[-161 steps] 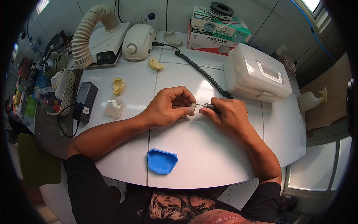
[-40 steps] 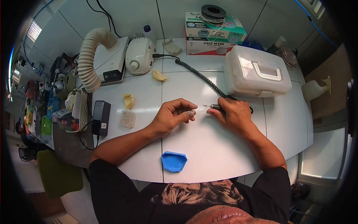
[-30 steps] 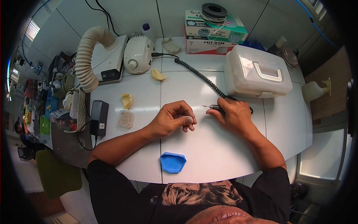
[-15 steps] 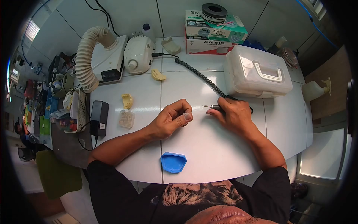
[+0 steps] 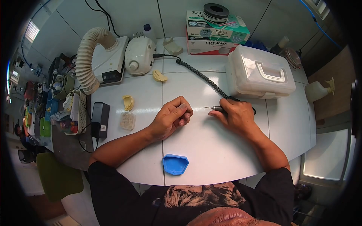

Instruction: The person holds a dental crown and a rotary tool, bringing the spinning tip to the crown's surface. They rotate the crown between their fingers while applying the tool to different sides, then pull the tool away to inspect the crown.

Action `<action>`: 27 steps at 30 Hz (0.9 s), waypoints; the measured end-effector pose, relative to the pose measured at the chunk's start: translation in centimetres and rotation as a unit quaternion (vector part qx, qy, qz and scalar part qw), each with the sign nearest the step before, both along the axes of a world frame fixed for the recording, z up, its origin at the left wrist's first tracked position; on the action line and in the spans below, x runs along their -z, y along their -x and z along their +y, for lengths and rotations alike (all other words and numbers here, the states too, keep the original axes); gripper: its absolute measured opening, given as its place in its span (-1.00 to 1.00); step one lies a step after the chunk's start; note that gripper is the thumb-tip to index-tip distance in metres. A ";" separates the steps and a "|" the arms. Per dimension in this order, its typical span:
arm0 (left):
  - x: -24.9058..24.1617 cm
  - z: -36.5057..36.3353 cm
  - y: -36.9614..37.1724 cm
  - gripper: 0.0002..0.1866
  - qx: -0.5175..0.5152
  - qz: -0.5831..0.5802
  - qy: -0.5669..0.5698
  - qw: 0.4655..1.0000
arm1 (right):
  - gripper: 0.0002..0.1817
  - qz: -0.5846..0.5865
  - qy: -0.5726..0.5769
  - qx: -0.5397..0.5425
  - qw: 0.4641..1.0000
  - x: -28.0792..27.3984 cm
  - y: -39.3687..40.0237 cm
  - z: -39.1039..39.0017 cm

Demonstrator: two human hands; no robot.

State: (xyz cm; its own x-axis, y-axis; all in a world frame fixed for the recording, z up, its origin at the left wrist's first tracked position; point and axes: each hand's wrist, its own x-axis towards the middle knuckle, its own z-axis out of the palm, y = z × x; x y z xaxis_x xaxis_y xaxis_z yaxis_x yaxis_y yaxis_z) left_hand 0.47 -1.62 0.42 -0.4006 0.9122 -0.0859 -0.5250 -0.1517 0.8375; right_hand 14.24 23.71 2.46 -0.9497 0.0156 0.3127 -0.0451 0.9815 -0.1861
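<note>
Handpiece [image 5: 218, 109] (bit [image 5: 208, 107] leftward) sits in the right hand [image 5: 238, 114].

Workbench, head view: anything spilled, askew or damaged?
Nothing plainly spilled or damaged on the workbench. Slightly odd: a spool sits atop the mask boxes, which looks like improvised storage. The handpiece is in the right hand, its coiled cord not visibly snagged. Whether the left hand holds anything is hidden.
</note>
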 end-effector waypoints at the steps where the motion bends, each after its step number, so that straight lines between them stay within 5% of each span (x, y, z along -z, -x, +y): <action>1: 0.4 -0.1 0.4 -0.70 0.007 -0.021 -0.015 1.000 | -0.41 0.003 0.000 -0.001 1.000 0.0 0.0 0.0; 7: 0.0 0.4 0.8 -0.25 -0.012 -0.114 -0.011 0.993 | -0.42 0.000 0.003 0.000 1.000 -0.1 0.0 0.0; 13: 0.3 0.6 1.1 -0.04 0.012 -0.183 -0.067 0.981 | -0.46 0.001 0.007 -0.003 1.000 -0.4 -0.1 -0.1; 20: 0.8 0.8 1.0 0.09 0.030 -0.192 -0.124 0.973 | -0.67 0.106 0.021 -0.107 0.988 -2.3 0.1 -2.5; 27: 0.4 0.2 0.7 0.18 0.067 -0.122 -0.116 0.983 | -0.70 0.028 0.057 -0.063 0.996 -1.7 3.2 -8.7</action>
State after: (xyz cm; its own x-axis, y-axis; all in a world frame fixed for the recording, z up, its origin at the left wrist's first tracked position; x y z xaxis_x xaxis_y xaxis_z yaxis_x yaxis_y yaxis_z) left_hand -0.24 -1.44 -0.01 -0.2685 0.9618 0.0529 -0.7343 -0.2399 0.6351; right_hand 10.99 15.01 4.14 -0.9272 -0.0640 0.3692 -0.1805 0.9398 -0.2903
